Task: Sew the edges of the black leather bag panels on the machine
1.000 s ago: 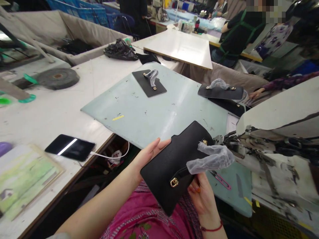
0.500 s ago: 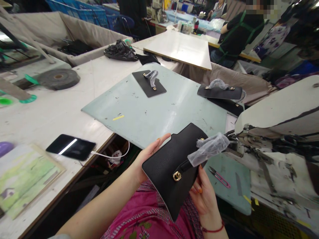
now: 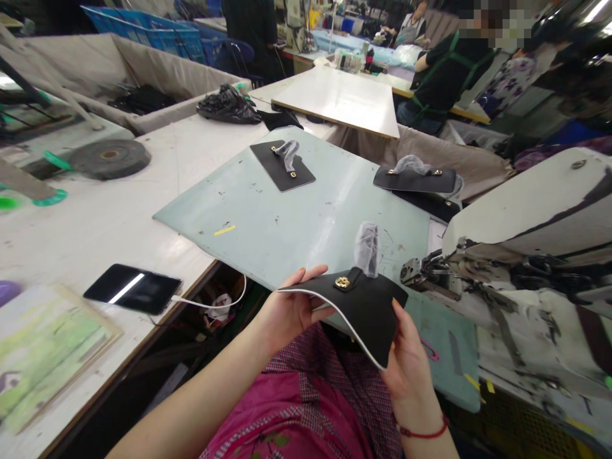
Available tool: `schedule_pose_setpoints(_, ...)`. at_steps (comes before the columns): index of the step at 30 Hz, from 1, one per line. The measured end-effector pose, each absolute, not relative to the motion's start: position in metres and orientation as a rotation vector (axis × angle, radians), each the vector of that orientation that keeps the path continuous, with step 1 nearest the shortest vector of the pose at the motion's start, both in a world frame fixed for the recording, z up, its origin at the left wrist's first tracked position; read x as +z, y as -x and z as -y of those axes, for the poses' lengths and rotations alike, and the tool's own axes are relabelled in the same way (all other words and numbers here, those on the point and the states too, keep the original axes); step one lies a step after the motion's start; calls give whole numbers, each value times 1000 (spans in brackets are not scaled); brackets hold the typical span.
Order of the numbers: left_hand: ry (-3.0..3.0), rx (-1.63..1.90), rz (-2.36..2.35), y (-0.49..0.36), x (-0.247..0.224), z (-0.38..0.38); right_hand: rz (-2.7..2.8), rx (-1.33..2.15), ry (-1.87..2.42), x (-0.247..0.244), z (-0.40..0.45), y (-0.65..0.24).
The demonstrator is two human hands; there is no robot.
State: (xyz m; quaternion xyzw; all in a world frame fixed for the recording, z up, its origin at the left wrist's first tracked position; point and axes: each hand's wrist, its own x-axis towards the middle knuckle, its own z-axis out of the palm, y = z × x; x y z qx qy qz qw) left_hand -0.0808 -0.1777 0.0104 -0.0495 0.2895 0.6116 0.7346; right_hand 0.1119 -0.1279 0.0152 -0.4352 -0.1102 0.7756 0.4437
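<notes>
A black bag flap [image 3: 370, 315] with a pale edge is held between my two hands, tilted and bent into a curve. Its handle [image 3: 367, 248], wrapped in clear plastic, stands up from the top beside a gold ring fitting [image 3: 342, 282]. My left hand [image 3: 291, 312] grips the left end, thumb along the upper edge and fingers beneath. On the right end, my right hand [image 3: 406, 347] closes with the thumb on top; its other fingers are partly hidden. A similar flap [image 3: 282, 167] lies on the green board [image 3: 268, 223], and two more flaps [image 3: 415, 180] overlap at its right.
A sewing machine [image 3: 507, 255] stands close on my right. Pink thread snips [image 3: 429, 349] lie partly hidden behind my right hand. At left are a phone [image 3: 132, 288] with a white cable, a picture book [image 3: 52, 350] and a tape roll [image 3: 109, 158]. Co-workers are in the background.
Both hands have tipped the flap from facing me to a flatter, bent pose, its lower edge raised. The handle now points upward. My right hand has shifted to the flap's right end.
</notes>
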Motion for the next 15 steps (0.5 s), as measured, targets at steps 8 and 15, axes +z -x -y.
schedule_pose_setpoints(8,-7,1427,-569,82,21,168,313,1967,1037,56,79,-72)
schedule_pose_setpoints(15,-19,1456,-530,108,-4,158,804,1883,945,43,83,-66)
